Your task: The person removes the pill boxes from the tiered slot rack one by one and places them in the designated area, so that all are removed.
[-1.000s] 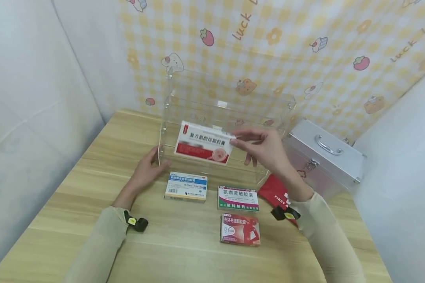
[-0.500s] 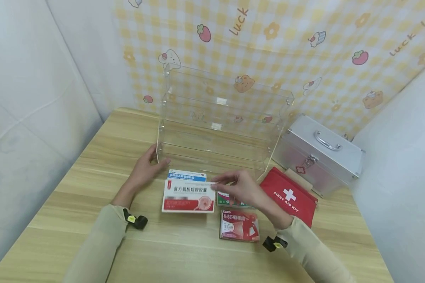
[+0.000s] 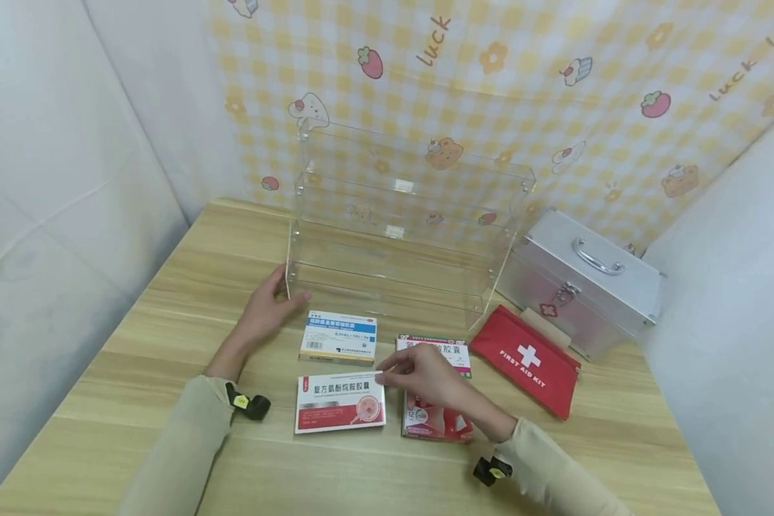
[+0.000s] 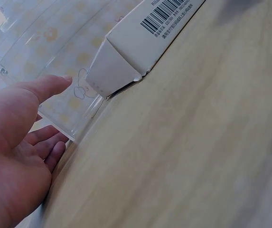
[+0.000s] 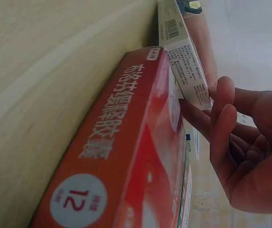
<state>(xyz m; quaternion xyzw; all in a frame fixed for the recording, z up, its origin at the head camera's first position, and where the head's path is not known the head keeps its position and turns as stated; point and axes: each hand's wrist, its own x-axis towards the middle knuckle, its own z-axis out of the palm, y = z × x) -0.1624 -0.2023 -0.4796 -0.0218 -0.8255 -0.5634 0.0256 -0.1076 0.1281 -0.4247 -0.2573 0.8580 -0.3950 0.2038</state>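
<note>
A white and red medicine box [image 3: 340, 414] lies near the front of the table. My right hand [image 3: 424, 374] pinches its upper right corner between thumb and fingers; the right wrist view shows the fingertips at the end of the medicine box [image 5: 189, 71]. At the lower left edge of a clear acrylic rack [image 3: 387, 276], my left hand [image 3: 266, 304] holds the side panel, thumb in front and fingers curled behind it. Between the hands lies a blue and white medicine box [image 3: 338, 337]. A green and white medicine box [image 3: 454, 349] and a red medicine box [image 3: 435, 424] are partly hidden by my right hand.
A red first aid pouch [image 3: 529, 358] lies right of the boxes. Behind it stands a silver metal case [image 3: 587, 276] with a handle on top. A yellow checked cloth [image 3: 490, 93] hangs behind the rack.
My right hand has brought the white and red medicine box from in front of the rack down toward me onto the table. My left hand has stayed at the rack.
</note>
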